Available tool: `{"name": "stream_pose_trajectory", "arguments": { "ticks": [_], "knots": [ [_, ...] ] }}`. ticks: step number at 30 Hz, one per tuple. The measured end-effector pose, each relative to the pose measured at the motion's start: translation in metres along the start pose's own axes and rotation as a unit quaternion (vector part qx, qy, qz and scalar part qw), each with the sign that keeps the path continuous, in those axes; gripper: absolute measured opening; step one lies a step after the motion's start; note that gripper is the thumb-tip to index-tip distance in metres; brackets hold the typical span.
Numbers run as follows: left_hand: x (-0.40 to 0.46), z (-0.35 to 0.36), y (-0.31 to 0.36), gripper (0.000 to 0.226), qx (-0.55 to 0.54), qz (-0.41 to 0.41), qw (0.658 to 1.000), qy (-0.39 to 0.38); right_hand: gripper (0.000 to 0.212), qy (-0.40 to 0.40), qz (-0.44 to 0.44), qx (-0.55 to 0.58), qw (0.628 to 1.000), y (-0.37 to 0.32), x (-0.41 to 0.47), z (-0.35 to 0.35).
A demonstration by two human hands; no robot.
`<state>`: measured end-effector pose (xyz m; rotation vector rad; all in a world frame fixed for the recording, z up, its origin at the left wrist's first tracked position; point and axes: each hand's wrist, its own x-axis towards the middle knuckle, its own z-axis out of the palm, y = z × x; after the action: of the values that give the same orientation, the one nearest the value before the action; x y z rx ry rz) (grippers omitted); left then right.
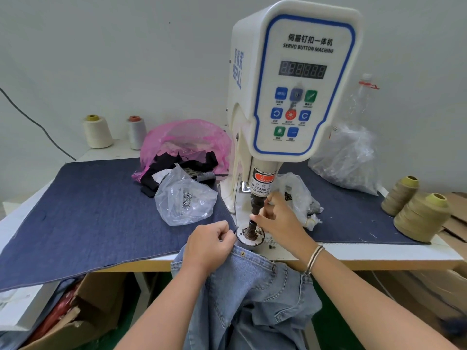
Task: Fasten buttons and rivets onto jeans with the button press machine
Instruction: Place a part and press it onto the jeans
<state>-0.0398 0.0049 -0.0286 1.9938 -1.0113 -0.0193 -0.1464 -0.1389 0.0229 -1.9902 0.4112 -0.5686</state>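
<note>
A white servo button press machine (293, 79) stands at the middle of the table, its dark punch (255, 209) above a round lower die (250, 237). Light blue jeans (252, 286) hang off the table's front edge, just below the die. My left hand (209, 245) grips the jeans' upper edge beside the die, fingers curled. My right hand (276, 221) is at the punch and die, its fingertips pinching something small there that I cannot make out. A small rivet (243, 253) shows on the jeans' edge.
A dark denim cloth (88, 210) covers the table. A clear bag of metal fasteners (185, 198) lies left of the machine, a pink bag (184, 140) behind it, more clear bags (346, 157) to the right. Thread cones (419, 215) stand at right, spools (97, 131) at back left. Cardboard boxes sit under the table.
</note>
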Motion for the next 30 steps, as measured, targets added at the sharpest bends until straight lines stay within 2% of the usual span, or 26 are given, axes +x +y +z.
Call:
{"name": "stream_pose_trajectory", "arguments": {
  "ticks": [3, 6, 9, 12, 15, 18, 25, 27, 30],
  "knots": [
    [0.0, -0.001, 0.001, 0.029, -0.001, -0.001, 1.0, -0.003, 0.02, -0.001, -0.013, -0.05, 0.999, 0.002, -0.001, 0.0],
    [0.0, -0.001, 0.002, 0.029, -0.004, 0.0, 1.0, -0.004, 0.032, 0.046, -0.064, -0.072, 0.994, 0.007, -0.006, 0.0],
    [0.0, -0.002, 0.002, 0.033, -0.005, 0.005, 1.0, 0.0, 0.033, 0.063, -0.109, -0.098, 0.987, 0.009, -0.009, -0.001],
    [0.0, -0.001, 0.0, 0.04, -0.002, 0.002, 1.0, 0.005, 0.021, 0.08, -0.145, -0.138, 0.977, 0.01, -0.009, 0.001],
    [-0.001, -0.002, 0.002, 0.036, -0.008, -0.001, 1.0, 0.001, 0.013, 0.08, -0.126, -0.107, 0.983, 0.012, -0.012, 0.003],
    [-0.001, -0.003, 0.003, 0.032, -0.01, -0.001, 1.0, -0.002, 0.029, 0.084, -0.107, -0.052, 0.989, 0.013, -0.014, 0.006],
    [-0.001, -0.003, 0.003, 0.033, -0.01, -0.004, 1.0, 0.0, 0.03, 0.104, -0.09, -0.033, 0.99, 0.011, -0.013, 0.012],
    [0.0, -0.002, 0.003, 0.035, -0.007, -0.004, 1.0, 0.003, 0.026, 0.113, -0.094, -0.045, 0.988, 0.015, -0.014, 0.011],
    [0.0, -0.002, 0.002, 0.039, -0.005, -0.006, 1.0, 0.003, 0.009, 0.103, -0.125, -0.075, 0.984, 0.02, -0.019, 0.01]
  ]
}}
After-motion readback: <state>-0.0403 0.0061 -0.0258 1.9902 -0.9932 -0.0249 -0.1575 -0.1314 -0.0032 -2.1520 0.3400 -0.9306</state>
